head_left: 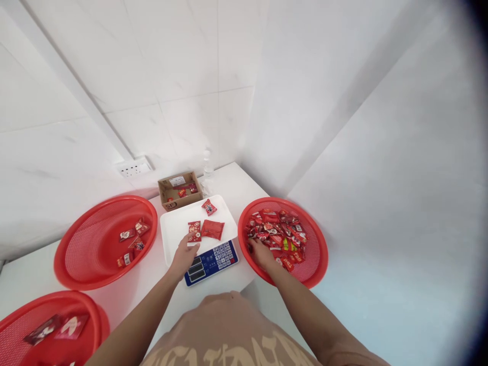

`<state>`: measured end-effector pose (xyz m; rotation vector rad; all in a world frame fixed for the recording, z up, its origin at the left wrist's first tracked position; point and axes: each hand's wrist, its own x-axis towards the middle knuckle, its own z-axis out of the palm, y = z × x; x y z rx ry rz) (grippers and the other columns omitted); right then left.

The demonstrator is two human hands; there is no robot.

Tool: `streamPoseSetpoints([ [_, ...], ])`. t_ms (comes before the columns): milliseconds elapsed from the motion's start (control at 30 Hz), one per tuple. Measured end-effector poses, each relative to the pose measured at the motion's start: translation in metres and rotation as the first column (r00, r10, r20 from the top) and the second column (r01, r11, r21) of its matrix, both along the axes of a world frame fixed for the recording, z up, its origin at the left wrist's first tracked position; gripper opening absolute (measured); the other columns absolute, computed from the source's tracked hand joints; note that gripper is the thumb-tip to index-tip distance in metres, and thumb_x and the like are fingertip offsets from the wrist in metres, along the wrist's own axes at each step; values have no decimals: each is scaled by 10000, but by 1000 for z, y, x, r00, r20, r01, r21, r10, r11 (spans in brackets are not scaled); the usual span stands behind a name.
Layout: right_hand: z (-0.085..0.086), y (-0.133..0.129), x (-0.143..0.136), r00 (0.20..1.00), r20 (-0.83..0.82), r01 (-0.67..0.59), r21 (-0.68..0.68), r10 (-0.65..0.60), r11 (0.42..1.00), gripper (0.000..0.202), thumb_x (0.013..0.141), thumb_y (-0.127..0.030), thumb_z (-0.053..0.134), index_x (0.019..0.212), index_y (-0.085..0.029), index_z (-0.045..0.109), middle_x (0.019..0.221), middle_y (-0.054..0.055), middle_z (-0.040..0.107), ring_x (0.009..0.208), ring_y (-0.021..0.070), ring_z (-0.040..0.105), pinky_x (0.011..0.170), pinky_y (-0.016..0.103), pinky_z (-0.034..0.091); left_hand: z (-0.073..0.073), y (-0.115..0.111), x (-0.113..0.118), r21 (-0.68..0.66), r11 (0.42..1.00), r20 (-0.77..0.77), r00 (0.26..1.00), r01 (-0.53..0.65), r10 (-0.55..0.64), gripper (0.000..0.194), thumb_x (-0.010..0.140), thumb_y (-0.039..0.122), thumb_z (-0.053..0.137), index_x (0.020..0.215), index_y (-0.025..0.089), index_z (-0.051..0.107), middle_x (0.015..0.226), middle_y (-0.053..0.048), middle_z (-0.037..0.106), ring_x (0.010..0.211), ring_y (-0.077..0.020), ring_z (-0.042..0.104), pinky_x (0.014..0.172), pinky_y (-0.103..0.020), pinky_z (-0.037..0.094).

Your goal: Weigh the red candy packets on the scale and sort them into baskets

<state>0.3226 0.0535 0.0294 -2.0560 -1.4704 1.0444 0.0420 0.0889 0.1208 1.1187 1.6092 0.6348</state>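
Observation:
My left hand (pixel 184 258) is over the near edge of the scale's white pan (pixel 173 229), thumb and fingers closed on the lower end of a red snack packet (pixel 194 230) with pale print. Beside that packet lies a plain red packet (pixel 212 229), and a smaller red packet (pixel 209 207) rests farther back on the pan. My right hand (pixel 261 253) reaches into the right red basket (pixel 318 249), at the left side of a heap of red packets (pixel 284 231). Its fingertips are hidden among them, so I cannot see whether they grip one.
The scale's blue keypad panel (pixel 211 264) faces me. Behind the pan stand a cardboard box (pixel 179 203) with some packets and a clear bottle (pixel 207 170). Two red baskets, one farther (pixel 82 244) and one nearer (pixel 86 305), hold several packets at left. Walls close off the back and right.

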Motion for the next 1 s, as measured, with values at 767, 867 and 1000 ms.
streamPoseSetpoints([
  [767,59,47,-46,832,-533,281,172,-151,944,437,681,-245,612,1112,-195,563,1045,76,645,975,197,612,862,354,483,-52,11,-22,357,795,-549,799,490,-246,434,767,217,519,1197,162,537,1347,-130,476,1308,-291,350,1065,-500,311],
  [867,44,16,-12,860,-449,348,171,-242,922,380,730,-311,577,1090,-188,575,1035,85,658,987,213,614,870,355,482,-51,5,-25,372,788,-556,797,492,-235,391,798,235,488,1179,169,549,1331,-122,490,1295,-275,370,1063,-488,323],
  [1000,22,-22,30,965,-109,243,45,-237,969,346,788,-268,485,1099,-154,583,1086,117,656,992,223,623,878,365,474,-49,-4,-17,445,732,-555,800,515,-226,319,843,276,446,1122,203,581,1233,-95,564,1205,-233,474,1028,-445,386],
])
